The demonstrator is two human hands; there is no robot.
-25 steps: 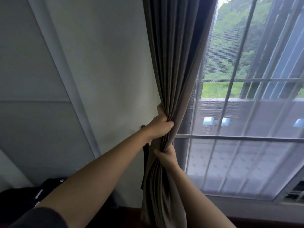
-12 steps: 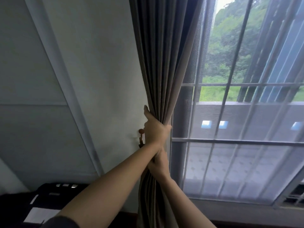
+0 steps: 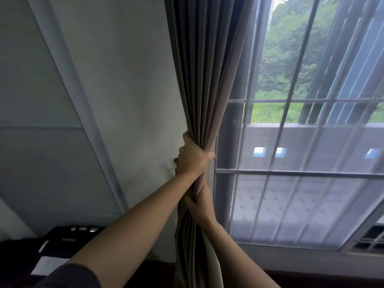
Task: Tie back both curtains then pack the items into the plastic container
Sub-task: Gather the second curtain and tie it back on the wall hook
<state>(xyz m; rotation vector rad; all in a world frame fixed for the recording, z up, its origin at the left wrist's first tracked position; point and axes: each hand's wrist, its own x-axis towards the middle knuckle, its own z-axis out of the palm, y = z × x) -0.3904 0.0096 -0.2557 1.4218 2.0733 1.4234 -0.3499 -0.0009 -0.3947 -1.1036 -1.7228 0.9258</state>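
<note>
A grey-brown pleated curtain (image 3: 205, 75) hangs at the left edge of the window, against the white wall. Its folds are drawn together at mid-height into one tight bundle, gripped by the left hand (image 3: 193, 159) above and the right hand (image 3: 199, 206) just below. Under the hands it falls loosely, showing what seems to be a pale lining on its right edge.

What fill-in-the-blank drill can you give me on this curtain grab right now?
The left hand grips the curtain ____ the right hand.
The window lies to the curtain's ____.
The number of hands gripping the curtain is ____.
Missing words: above; right; two.
</note>
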